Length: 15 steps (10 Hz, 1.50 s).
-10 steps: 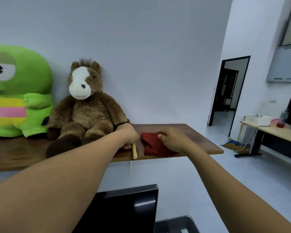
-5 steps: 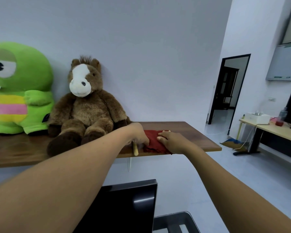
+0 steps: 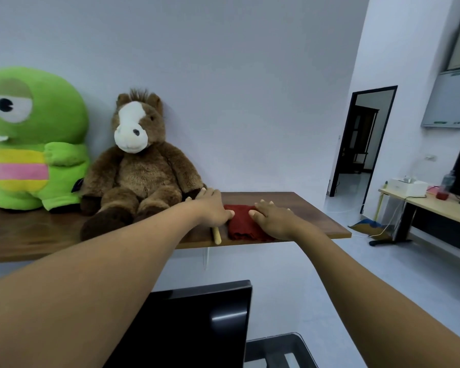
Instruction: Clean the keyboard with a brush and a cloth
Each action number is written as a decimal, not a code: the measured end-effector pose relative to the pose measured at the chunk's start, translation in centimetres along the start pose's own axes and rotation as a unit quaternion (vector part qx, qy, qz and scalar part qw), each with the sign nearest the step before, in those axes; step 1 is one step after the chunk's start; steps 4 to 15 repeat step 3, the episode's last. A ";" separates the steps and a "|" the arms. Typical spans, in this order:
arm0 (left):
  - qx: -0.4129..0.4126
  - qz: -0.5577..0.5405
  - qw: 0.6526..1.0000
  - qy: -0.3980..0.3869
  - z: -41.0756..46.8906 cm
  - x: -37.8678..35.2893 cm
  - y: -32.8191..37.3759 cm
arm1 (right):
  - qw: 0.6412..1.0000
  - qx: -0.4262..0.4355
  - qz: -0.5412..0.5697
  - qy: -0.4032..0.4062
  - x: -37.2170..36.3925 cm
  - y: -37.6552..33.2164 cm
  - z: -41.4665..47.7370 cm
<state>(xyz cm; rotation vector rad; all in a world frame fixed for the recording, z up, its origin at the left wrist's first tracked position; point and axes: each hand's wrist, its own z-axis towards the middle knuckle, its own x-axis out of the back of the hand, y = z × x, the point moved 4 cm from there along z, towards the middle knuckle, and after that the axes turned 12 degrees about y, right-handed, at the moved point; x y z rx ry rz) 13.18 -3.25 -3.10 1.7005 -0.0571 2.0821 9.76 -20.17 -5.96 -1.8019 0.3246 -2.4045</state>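
Observation:
A folded dark red cloth (image 3: pixel 239 223) lies on the wooden shelf (image 3: pixel 311 208) near its front edge. My right hand (image 3: pixel 272 217) rests flat on the cloth's right part, fingers straight. Just left of the cloth lies a brush, of which only the pale wooden handle end (image 3: pixel 217 235) shows. My left hand (image 3: pixel 213 207) lies over the rest of the brush with its fingers stretched out, the thumb touching the cloth's left edge. No keyboard is in view.
A brown plush horse (image 3: pixel 138 171) sits on the shelf right beside my left hand, a green plush figure (image 3: pixel 32 139) further left. A black monitor (image 3: pixel 197 328) stands below the shelf. A desk (image 3: pixel 436 208) and an open doorway (image 3: pixel 361 139) are at the right.
My left hand's fingers have uncurled from the brush and now lie stretched over it. My right hand has flattened on the cloth, which sits closer to the brush.

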 end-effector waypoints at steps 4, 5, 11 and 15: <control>0.026 0.006 0.995 -0.094 -0.5 -2.3 -1.1 | 1.000 -0.003 -0.011 -0.014 -0.1 -0.3 -0.4; 0.026 0.006 0.995 -0.094 -0.5 -2.3 -1.1 | 1.000 -0.003 -0.011 -0.014 -0.1 -0.3 -0.4; 0.026 0.006 0.995 -0.094 -0.5 -2.3 -1.1 | 1.000 -0.003 -0.011 -0.014 -0.1 -0.3 -0.4; 0.026 0.006 0.995 -0.094 -0.5 -2.3 -1.1 | 1.000 -0.003 -0.011 -0.014 -0.1 -0.3 -0.4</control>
